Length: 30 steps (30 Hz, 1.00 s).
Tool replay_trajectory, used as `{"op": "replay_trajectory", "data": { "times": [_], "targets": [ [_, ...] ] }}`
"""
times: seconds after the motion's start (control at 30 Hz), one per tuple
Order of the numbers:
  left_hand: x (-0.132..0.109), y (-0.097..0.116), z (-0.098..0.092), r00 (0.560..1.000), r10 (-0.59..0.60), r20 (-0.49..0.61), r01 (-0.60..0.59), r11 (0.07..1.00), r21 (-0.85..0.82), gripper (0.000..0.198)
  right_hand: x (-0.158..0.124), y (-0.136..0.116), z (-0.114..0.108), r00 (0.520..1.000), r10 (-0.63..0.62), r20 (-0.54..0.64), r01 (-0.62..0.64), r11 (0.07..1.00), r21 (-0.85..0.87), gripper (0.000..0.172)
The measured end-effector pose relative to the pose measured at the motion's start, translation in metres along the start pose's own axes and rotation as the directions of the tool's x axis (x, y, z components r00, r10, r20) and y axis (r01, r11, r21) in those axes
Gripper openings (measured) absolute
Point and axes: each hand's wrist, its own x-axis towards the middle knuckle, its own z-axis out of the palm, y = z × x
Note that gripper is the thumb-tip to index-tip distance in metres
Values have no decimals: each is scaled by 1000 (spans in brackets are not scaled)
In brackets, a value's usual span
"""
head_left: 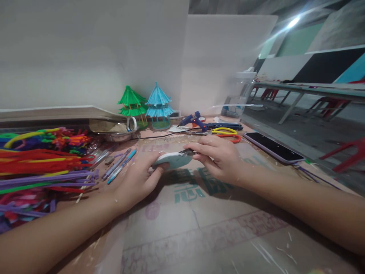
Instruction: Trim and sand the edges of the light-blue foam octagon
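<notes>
A pale blue-grey round disc (172,161) is held just above the work surface. My left hand (142,177) is closed on its left edge, thumb in front and fingers behind. At the disc's right edge my right hand (218,156) pinches a small dark piece (187,152) that looks metallic. This piece touches or overlaps the disc's rim; blur and fingers hide its exact kind. Beneath both hands lies a plastic-covered sheet (171,224) with green and purple print.
Pipe cleaners (37,160) are heaped at left beside pens (119,167). Behind stand a metal pan (114,133), a green model pagoda (131,102) and a blue one (158,106). A glue gun (194,120), scissors (228,134), a phone (273,147) and a clear jug (238,95) sit rightward.
</notes>
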Motion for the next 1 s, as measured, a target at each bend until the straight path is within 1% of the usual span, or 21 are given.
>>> {"op": "replay_trajectory", "data": {
  "times": [0.17,0.33,0.47,0.93,1.0],
  "targets": [
    [0,-1,0,1000,-10,6,10,1000,-8,27,1,1,0,1000,-6,-1,6,1000,5,23],
    [1,0,0,1000,15,-7,-15,999,-44,25,1,2,-1,1000,-17,22,18,1000,-13,23],
    [1,0,1,1000,8,-9,-8,1000,-20,26,2,2,-2,999,-34,36,35,999,-28,24],
    [1,-2,-1,999,-5,32,5,1000,-11,24,1,2,-1,999,0,42,-1,1000,19,23],
    [1,-2,0,1000,-8,14,8,1000,-19,24,1,2,-1,1000,10,28,-10,1000,27,23]
  ]
}}
